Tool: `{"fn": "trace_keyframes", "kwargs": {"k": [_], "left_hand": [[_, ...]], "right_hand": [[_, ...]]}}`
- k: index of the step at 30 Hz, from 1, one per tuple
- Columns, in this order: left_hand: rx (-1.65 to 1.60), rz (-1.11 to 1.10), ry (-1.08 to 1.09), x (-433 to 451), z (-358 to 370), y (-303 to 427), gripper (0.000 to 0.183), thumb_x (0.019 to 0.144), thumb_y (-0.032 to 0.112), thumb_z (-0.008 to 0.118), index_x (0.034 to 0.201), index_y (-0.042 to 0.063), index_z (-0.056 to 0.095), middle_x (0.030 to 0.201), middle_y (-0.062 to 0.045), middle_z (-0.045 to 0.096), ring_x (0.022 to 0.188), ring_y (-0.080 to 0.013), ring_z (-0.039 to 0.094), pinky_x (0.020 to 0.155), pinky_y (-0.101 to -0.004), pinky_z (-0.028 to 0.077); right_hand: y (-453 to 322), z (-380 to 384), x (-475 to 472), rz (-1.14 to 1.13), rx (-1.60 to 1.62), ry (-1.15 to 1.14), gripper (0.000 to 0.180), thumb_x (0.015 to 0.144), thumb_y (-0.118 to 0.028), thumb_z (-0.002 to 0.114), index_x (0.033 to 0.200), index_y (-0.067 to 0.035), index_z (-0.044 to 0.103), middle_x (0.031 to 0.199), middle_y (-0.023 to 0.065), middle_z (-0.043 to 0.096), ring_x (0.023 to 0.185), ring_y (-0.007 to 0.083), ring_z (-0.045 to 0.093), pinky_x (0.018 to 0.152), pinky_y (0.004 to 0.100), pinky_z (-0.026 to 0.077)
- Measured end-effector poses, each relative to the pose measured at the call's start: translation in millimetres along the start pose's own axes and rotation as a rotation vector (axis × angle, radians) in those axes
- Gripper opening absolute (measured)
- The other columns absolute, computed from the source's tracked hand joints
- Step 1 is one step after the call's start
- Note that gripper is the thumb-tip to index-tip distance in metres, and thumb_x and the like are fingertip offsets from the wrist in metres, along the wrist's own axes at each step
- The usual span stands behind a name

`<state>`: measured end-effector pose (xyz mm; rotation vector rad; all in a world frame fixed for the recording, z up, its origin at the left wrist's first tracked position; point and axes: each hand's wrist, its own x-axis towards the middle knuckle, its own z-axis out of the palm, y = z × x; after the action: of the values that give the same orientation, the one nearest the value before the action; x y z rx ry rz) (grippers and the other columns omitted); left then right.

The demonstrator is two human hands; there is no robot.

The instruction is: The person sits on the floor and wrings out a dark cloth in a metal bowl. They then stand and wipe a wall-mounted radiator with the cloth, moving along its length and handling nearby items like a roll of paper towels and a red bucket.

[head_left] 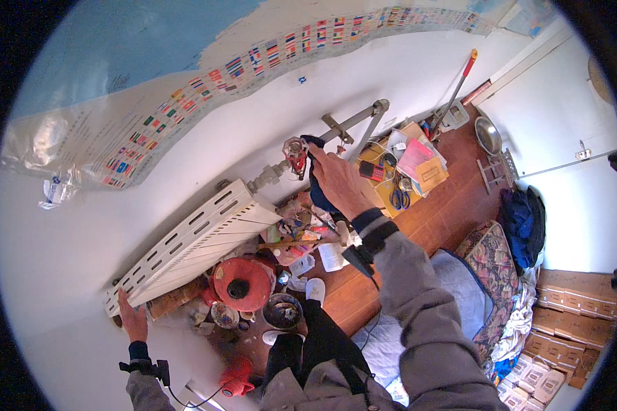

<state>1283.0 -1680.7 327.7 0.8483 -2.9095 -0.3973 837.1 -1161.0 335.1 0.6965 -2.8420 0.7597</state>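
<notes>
A dark cloth [319,194] hangs over the wall pipe, pinched by my right hand [338,181] just beside a valve with a worn red handwheel [295,150]. Pipe fittings [269,176] join this valve to a white slotted radiator [190,241] along the wall. At the radiator's far lower-left end, my left hand [132,319] rests its fingers against the edge and holds nothing. Part of the cloth is hidden behind my right hand.
Below the radiator stand a red lidded pot [247,287], a dark basin [283,311] and a red thermos [236,376]. A cardboard sheet [385,200] bears scissors [399,199] and a small red device [371,171]. Bedding [452,287] lies at right.
</notes>
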Motion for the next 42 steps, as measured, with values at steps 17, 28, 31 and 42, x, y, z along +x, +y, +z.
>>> {"fn": "trace_keyframes", "kwargs": {"k": [17,28,31,42], "left_hand": [[-0.033,0.032,0.011,-1.3,-5.1,14.9,0.081,0.077,-0.006,0.063,0.151,0.000,0.031,0.160,-0.020,0.031,0.148,-0.0363,0.029,0.123,-0.0434,0.020],[-0.159,0.078,0.116,-7.4,-0.9,26.6,0.071,0.086,0.001,0.063,0.151,0.002,0.034,0.158,-0.019,0.035,0.145,-0.0336,0.036,0.122,-0.0425,0.024],[-0.288,0.046,0.212,-41.9,11.0,59.7,0.062,0.091,0.004,0.064,0.148,0.001,0.041,0.153,-0.018,0.043,0.142,-0.0313,0.040,0.120,-0.0408,0.028],[-1.269,-0.627,-0.575,-251.9,28.5,114.4,0.029,0.094,0.019,0.069,0.116,0.001,0.062,0.100,0.000,0.066,0.088,-0.0081,0.061,0.079,-0.0240,0.051]], "right_hand": [[-50.1,74.7,-186.8,0.723,1.190,-0.402,0.029,0.093,-0.024,0.063,0.117,-0.009,0.059,0.103,0.0035,0.061,0.090,0.0134,0.059,0.076,0.0319,0.048],[-151.9,79.8,-229.4,0.683,1.418,-0.756,0.049,0.089,-0.026,0.067,0.130,-0.008,0.047,0.118,0.0047,0.057,0.104,0.0142,0.061,0.083,0.0341,0.055],[-193.7,75.6,-254.4,0.604,1.463,-0.849,0.051,0.089,-0.028,0.067,0.130,-0.007,0.046,0.120,0.0059,0.056,0.106,0.0166,0.060,0.083,0.0345,0.055],[-314.3,130.5,-383.9,0.340,1.191,-0.671,0.035,0.087,-0.019,0.075,0.112,-0.005,0.054,0.095,0.0056,0.064,0.078,0.0188,0.062,0.072,0.0354,0.052]]}}
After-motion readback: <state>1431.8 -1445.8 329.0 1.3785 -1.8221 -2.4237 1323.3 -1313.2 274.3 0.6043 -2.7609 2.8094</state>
